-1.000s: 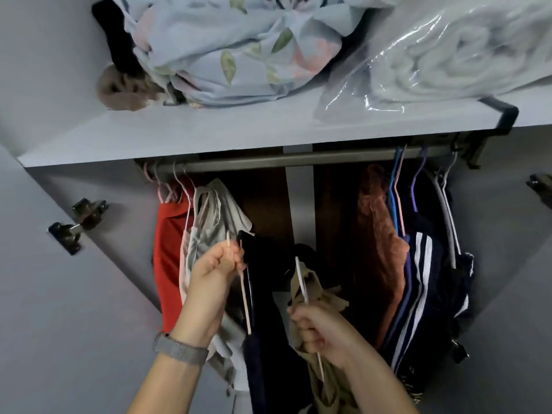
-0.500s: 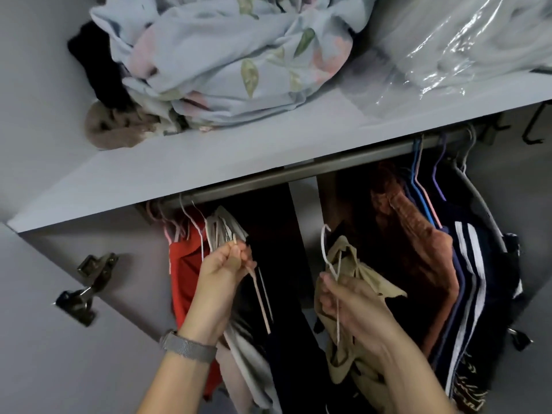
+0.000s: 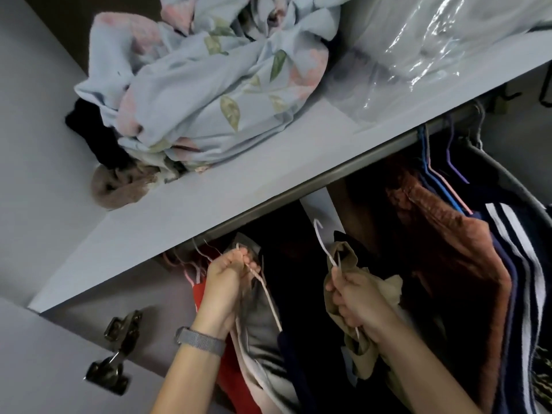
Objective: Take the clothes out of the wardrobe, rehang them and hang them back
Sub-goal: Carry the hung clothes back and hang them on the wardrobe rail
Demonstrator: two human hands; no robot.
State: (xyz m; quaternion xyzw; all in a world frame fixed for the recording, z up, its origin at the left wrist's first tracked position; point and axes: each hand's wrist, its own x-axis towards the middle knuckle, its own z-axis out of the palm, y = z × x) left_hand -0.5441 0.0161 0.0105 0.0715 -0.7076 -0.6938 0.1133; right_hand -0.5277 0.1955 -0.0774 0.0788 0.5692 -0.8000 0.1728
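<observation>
My right hand [image 3: 357, 303] grips a white hanger [image 3: 324, 249] together with the khaki garment [image 3: 363, 297] draped on it. The hanger's hook points up, just below the metal rail [image 3: 343, 170] and apart from it. My left hand [image 3: 227, 282] pinches a thin pale hanger [image 3: 265, 291] that carries a grey and pale garment [image 3: 260, 333], beside a red garment [image 3: 209, 297] at the left end of the rail. At the right end hang a rust-brown garment [image 3: 454, 249] and a navy one with white stripes [image 3: 519, 264].
The shelf [image 3: 209, 204] above the rail bears a floral blue bedsheet [image 3: 215, 85], a clear plastic bag [image 3: 418, 55] with bedding, and a dark and a brownish item at the left. An open door with a metal hinge [image 3: 115, 351] stands at the left.
The view has tilted upward and to the left. Both hands have risen toward the rail; the right hand has lifted the white hanger with the khaki garment until its hook is near the rail.
</observation>
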